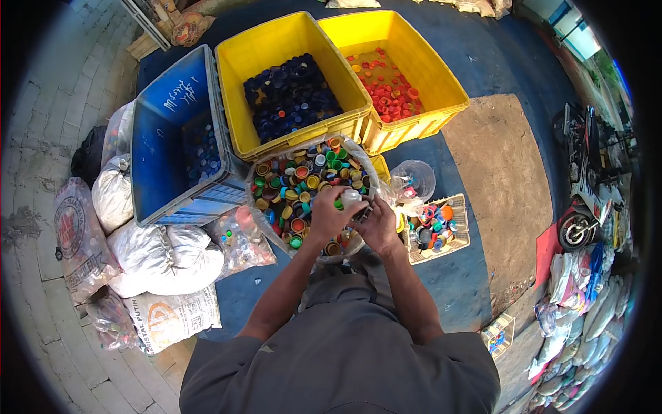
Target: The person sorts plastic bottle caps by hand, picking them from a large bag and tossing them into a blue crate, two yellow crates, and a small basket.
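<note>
At the left, a blue bin held a scatter of small, pale and bluish caps, and just beside it a yellow bin held dark blue ones. In front of these, a round tub was heaped with mixed caps — green, orange, yellow, brown and white. Over its right part, the left hand was closed around a small white piece, rounded, smooth-looking and bright in the light, with a green cap against it. The right hand sat close by, fingers curled narrow — whether they gripped anything, I cannot tell. Further right, a cream basket contained colorful caps and rings
</note>
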Demonstrator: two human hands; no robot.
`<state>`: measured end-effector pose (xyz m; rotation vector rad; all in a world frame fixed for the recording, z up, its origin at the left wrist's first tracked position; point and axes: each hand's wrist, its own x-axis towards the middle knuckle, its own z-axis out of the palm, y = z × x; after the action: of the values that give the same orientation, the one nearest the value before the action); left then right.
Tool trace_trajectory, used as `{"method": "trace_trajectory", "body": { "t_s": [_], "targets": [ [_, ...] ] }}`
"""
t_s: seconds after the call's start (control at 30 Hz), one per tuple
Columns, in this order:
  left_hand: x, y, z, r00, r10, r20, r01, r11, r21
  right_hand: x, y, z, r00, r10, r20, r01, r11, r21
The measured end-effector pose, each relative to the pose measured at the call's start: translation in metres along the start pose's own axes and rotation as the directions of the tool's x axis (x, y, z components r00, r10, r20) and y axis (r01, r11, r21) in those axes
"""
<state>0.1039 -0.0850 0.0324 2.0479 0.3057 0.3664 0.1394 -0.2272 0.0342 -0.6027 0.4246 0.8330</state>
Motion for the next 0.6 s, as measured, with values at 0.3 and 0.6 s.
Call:
{"method": "trace_trajectory", "body": {
  "t_s": [0.3,0.6],
  "targets": [
    [-0.02,0.033,0.068,0.891,0.329,0.313,-0.348,0.937,0.006,-0.04,-0.038,-0.078,0.989,-0.14,0.047,0.132,0.981,0.143],
    [-0.037,0.028,0.102,0.953,0.12,0.277,-0.105,0.992,-0.066,-0.055,-0.066,-0.314,0.768,-0.204,-0.607,0.569,0.652,0.501]
  ]
}}
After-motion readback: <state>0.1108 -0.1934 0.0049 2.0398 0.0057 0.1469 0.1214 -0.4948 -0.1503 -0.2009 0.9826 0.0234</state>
